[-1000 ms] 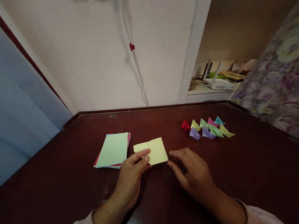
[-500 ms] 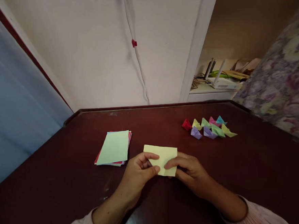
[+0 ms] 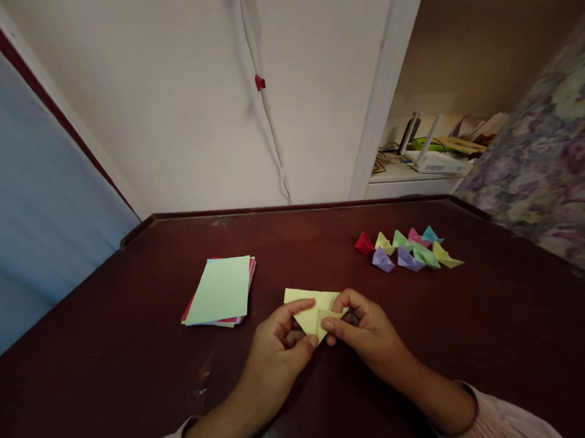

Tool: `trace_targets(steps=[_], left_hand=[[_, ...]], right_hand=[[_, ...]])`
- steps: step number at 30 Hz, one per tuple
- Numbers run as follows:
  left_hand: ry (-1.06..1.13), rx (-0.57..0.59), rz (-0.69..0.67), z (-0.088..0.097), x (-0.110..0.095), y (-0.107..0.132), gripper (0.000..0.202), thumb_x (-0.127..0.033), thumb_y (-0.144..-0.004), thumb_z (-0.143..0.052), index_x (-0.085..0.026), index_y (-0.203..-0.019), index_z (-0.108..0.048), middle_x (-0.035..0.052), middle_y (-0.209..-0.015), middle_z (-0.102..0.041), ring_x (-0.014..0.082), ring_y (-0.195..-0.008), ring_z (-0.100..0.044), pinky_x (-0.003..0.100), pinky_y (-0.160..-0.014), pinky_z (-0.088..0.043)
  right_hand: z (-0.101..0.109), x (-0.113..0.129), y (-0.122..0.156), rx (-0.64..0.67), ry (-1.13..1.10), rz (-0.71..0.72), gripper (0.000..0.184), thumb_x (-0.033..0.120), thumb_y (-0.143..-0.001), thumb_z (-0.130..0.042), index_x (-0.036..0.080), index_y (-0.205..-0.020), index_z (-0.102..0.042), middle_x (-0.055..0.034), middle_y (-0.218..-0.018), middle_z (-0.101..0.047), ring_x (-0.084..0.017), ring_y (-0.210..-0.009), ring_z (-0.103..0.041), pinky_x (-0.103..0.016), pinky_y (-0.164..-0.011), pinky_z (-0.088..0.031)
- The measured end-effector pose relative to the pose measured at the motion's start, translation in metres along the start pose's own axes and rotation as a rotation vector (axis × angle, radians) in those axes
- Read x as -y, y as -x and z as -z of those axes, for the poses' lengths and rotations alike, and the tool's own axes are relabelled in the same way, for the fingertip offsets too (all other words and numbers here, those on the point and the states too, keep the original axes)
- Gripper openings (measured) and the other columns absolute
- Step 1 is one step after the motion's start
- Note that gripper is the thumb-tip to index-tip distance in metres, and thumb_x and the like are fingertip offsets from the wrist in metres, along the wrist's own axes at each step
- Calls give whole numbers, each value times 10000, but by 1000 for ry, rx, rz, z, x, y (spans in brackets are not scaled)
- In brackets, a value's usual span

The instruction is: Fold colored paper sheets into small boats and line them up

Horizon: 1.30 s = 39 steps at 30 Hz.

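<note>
- Our left hand (image 3: 276,353) and right hand (image 3: 368,334) both pinch the yellow paper (image 3: 312,314), partly folded, at the near middle of the table (image 3: 132,363).
- A stack of coloured sheets (image 3: 220,299) lies near on the left.
- Small folded paper shapes (image 3: 408,252) sit farther right.

Home, prob. a living rm or bedroom corner. Dark wooden table (image 3: 132,363) sits vs. a plain white wall (image 3: 175,120) w/ a loose cable (image 3: 274,153) on a red clip (image 3: 259,82). WiFi router (image 3: 433,161) & clutter on a side shelf, floral fabric (image 3: 553,161) at right. Hobby stuff, no work gear: coloured paper stack (image 3: 220,299), small folded paper pieces (image 3: 407,251), yellow sheet (image 3: 315,317).
</note>
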<state>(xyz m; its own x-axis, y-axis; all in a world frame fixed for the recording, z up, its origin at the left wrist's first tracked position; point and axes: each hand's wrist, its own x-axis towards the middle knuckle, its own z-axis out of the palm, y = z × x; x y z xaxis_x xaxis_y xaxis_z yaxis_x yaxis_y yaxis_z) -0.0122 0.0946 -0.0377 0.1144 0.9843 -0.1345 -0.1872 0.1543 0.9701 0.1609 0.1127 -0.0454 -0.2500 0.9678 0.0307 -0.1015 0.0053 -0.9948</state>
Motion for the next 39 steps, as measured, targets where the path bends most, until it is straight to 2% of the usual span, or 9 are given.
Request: trace_targets(steps=[5, 9, 12, 16, 21, 24, 29, 34, 39], left_hand=[[19, 8, -21, -4, -2, 2, 428, -150, -656, -806, -206, -1072, -722, 51, -897, -759, 176, -725, -659, 274, -638, -463], [-59, -64, -37, -4, -1, 1, 394, -150, -648, -798, -185, -1032, -721, -12, -693, -671, 127, -574, -547, 236, -531, -373], [-84, -93, -66, -2, -2, 0, 331, -149, -658, -786, -197, -979, -719, -74, -599, -535, 100, -522, -447, 221, -501, -314], [-116, -102, -112, 1, -5, 0, 221, -163, -678, -761, -217, -887, -709, -73, -625, -512, 110, -555, -441, 226, -528, -333], [-190, -79, -154, -1, -7, 1, 66, -157, -689, -756, -201, -737, -745, -21, -708, -570, 136, -615, -480, 250, -567, -353], [-225, -46, -160, -2, -7, 2, 56, -140, -676, -749, -194, -687, -757, 11, -768, -612, 155, -648, -518, 266, -582, -364], [-241, -53, -154, -3, -7, 1, 102, -125, -668, -725, -202, -723, -763, -11, -738, -587, 132, -574, -464, 258, -541, -342], [-229, -66, -168, -4, -14, 0, 119, -135, -665, -729, -209, -751, -765, -16, -737, -584, 140, -604, -487, 255, -566, -367], [-202, -32, -126, -11, -33, 28, 163, -180, -695, -752, -216, -854, -751, -41, -640, -565, 133, -567, -473, 239, -539, -360]], right_hand=[[-2, 0, 0, -38, -92, -9, 346, 319, -751, -813, 228, -817, -486, 78, -558, -636, -103, -489, -597, -205, -517, -408], [-5, 0, -1, -59, -141, -9, 434, 310, -719, -844, 235, -956, -488, 67, -661, -671, -103, -482, -636, -199, -487, -449], [-5, 1, -2, -70, -138, 8, 525, 369, -781, -792, 228, -1179, -480, 37, -734, -701, -140, -544, -701, -253, -556, -541], [-2, 3, -2, -32, -111, 11, 572, 443, -893, -660, 204, -1345, -406, 22, -702, -706, -180, -595, -725, -334, -641, -574], [3, 5, -1, -43, 2, 38, 608, 352, -812, -750, 210, -1338, -481, -4, -878, -675, -178, -779, -663, -313, -719, -513], [4, 4, -2, -59, 92, 82, 608, 293, -732, -802, 208, -1277, -546, 34, -807, -591, -161, -723, -581, -288, -671, -461], [5, 2, -4, -70, 47, 51, 425, 396, -825, -705, 212, -1183, -569, 61, -697, -515, -143, -620, -528, -265, -589, -424], [11, 15, -1, -70, 103, 22, 344, 438, -869, -666, 214, -1128, -632, -19, -894, -665, -184, -795, -620, -303, -701, -485], [9, 38, 27, -110, -17, 9, 504, 412, -738, -807, 228, -1165, -612, -42, -960, -700, -216, -866, -664, -334, -761, -530]])
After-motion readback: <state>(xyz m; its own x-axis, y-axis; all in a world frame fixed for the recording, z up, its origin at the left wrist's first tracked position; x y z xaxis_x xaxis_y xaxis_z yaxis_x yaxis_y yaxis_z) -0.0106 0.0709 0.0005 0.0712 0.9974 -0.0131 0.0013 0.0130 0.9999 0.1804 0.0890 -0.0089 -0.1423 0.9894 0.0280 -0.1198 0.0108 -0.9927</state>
